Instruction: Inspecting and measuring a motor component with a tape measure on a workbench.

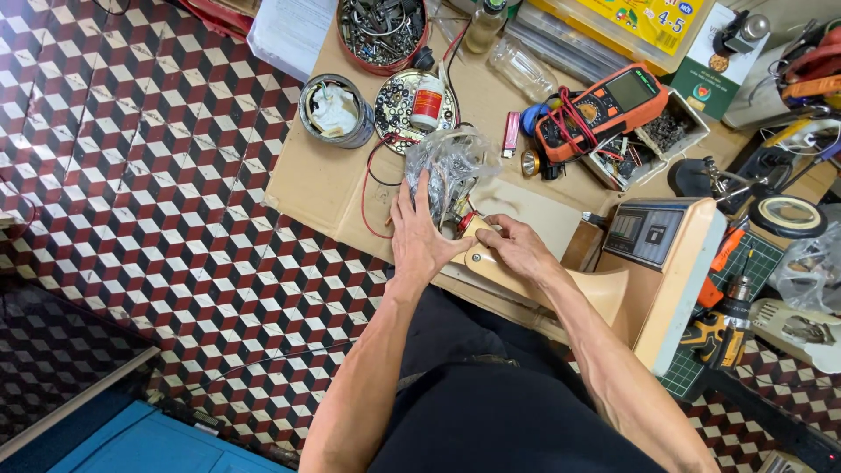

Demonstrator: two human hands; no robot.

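Left hand (419,238) lies flat, fingers spread, pinning the clear plastic bag (448,166) to the cardboard sheet (324,180); right hand (517,248) pinches the beige panel (534,278) beside it, steadying it.

Person is wearing black trousers (491,394); both forearms are showing bare, no sleeves, no watch, rings or gloves on left hand (420,241) or right hand (517,248).

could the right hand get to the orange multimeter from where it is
Probably yes. The right hand rests on the beige casing, and the orange multimeter lies on the cardboard just ahead of it. Only low clutter and its own leads lie between, nothing tall.
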